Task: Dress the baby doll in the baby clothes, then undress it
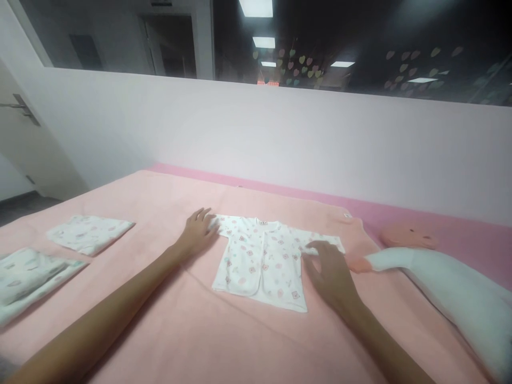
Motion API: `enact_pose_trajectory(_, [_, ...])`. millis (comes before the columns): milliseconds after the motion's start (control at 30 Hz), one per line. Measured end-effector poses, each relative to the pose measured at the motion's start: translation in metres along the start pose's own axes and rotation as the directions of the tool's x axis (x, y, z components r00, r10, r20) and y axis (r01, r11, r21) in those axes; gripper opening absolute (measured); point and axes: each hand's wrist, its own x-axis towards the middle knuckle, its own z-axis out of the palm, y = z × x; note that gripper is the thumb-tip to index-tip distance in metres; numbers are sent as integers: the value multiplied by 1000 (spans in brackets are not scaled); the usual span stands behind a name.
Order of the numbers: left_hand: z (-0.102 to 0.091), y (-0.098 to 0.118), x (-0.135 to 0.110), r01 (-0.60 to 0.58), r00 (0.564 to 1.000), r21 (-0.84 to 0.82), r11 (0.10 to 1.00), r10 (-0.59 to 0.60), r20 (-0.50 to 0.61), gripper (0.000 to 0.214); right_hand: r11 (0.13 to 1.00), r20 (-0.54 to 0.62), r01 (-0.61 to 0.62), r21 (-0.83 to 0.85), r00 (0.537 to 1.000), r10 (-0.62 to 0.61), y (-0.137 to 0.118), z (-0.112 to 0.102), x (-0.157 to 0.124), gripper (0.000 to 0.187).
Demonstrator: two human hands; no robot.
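Observation:
A small white baby shirt (262, 261) with a pastel print lies spread flat, front side up, its sleeves stretched out to both sides. At the cuff of the sleeve on the left rests my left hand (199, 229), fingers extended and spread. My right hand (330, 269) lies over the sleeve on the right, its fingers apart and the thumb beside the shirt's side edge; part of that sleeve is hidden beneath it. Neither hand grips the cloth. Under everything is a pink blanket (172, 330).
Two folded printed cloths, one farther back (90, 234) and one nearer (32, 274), lie on the left. To the right are a pale plush toy (444, 288) with an orange tip and a pink round object (408, 236). A white wall (280, 144) stands behind.

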Motion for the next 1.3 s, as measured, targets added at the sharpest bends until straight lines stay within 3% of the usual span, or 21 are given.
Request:
enact_pose_trajectory(100, [2, 51, 10, -132, 988, -183, 974, 145, 55, 38, 988, 221, 74, 135, 970, -103, -52, -13, -11, 28])
enact_pose_trajectory(200, [19, 108, 30, -212, 950, -277, 937, 264, 167, 44, 971, 367, 164, 171, 905, -218, -88, -4, -23, 35])
enact_pose_trajectory(300, [45, 149, 57, -118, 909, -198, 973, 186, 373, 43, 973, 405, 198, 123, 885, -231, -100, 9, -27, 35])
enact_pose_trajectory(367, [60, 164, 76, -50, 873, -137, 989, 110, 474, 41, 975, 431, 187, 119, 875, -221, -100, 10, -24, 29])
enact_pose_trajectory(467, [73, 173, 100, 17, 833, -103, 994, 43, 551, 36, 966, 466, 132, 221, 856, -223, -96, -1, -20, 25])
enact_pose_trajectory(533, [77, 175, 113, 67, 806, -118, 991, 16, 591, 34, 952, 453, 72, 296, 868, -206, -93, -11, -18, 28])
enact_pose_trajectory(700, [79, 189, 130, 183, 769, -318, 930, 66, 636, 33, 893, 405, -175, 416, 914, -9, -69, -32, -26, 34])
enact_pose_trajectory(833, [87, 213, 126, 223, 788, -546, 808, 181, 589, 38, 940, 214, -266, 215, 952, 220, -17, -47, -49, 37])
enact_pose_trajectory(933, [98, 227, 110, 196, 831, -667, 719, 240, 502, 38, 952, 126, -305, 32, 946, 299, 27, -53, -71, 35])
enact_pose_trajectory(1000, [105, 230, 96, 157, 877, -712, 684, 236, 420, 36, 958, 86, -286, -16, 954, 286, 43, -53, -80, 27])
enact_pose_trajectory(1067, [110, 227, 83, 11, 924, -714, 700, 266, 274, 34, 975, 28, -220, -30, 975, 221, 45, -51, -84, 26])
enact_pose_trajectory(1100, [112, 224, 77, -97, 931, -677, 729, 307, 197, 33, 986, 4, -163, -26, 987, 164, 41, -50, -83, 31])
enact_pose_trajectory(1167, [115, 216, 67, -296, 902, -525, 798, 414, 122, 40, 1000, 13, -14, -7, 1000, 14, 27, -45, -79, 44])
enact_pose_trajectory(1233, [118, 211, 58, -370, 863, -365, 854, 462, 206, 56, 991, 148, 129, 21, 980, -131, 13, -40, -76, 58])
enact_pose_trajectory(1300, [121, 208, 53, -368, 837, -267, 891, 442, 322, 69, 975, 341, 216, 55, 914, -222, 3, -36, -74, 66])
